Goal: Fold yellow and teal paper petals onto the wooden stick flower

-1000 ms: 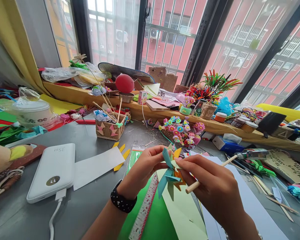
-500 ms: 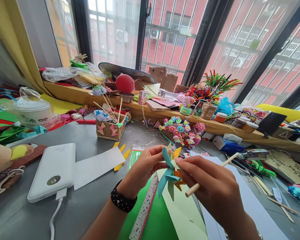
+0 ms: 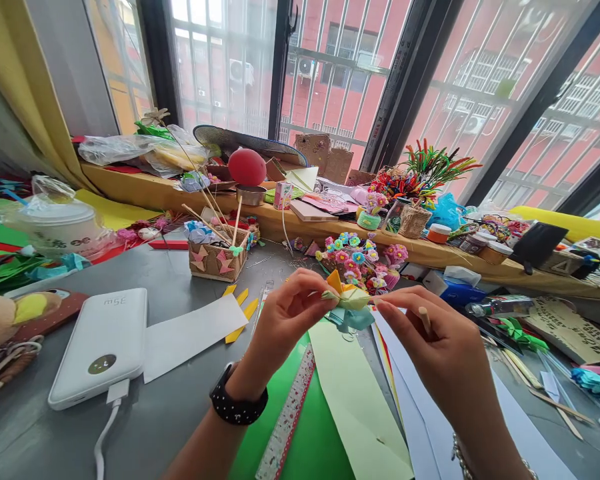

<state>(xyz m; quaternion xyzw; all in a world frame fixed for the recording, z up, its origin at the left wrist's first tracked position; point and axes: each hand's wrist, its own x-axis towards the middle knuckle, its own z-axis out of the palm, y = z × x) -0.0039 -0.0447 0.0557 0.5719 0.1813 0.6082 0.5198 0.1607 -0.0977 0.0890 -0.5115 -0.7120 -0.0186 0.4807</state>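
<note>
My left hand [image 3: 287, 313] pinches a folded paper pinwheel [image 3: 350, 301] of pale green, blue and orange paper, held nearly edge-on above the desk. My right hand [image 3: 433, 350] meets it from the right, fingers closed round a thin wooden stick [image 3: 423, 319] whose end pokes up between the fingers; the fingertips touch the pinwheel. A black dotted watch [image 3: 237, 404] sits on my left wrist. Under the hands lie a pale green paper sheet [image 3: 357, 400], a bright green sheet [image 3: 320, 440] and a patterned ruler [image 3: 287, 427].
A white power bank [image 3: 100, 343] with cable lies left, beside a white paper strip [image 3: 193, 333]. A small basket of sticks [image 3: 219, 257], a paper flower bouquet [image 3: 363, 257] and a cluttered sill [image 3: 280, 220] stand behind. White sheets [image 3: 510, 413] and sticks lie right.
The pinwheel has tipped from face-on to nearly edge-on and risen a little. My right hand has turned so the stick now points towards me, mostly hidden in the fingers.
</note>
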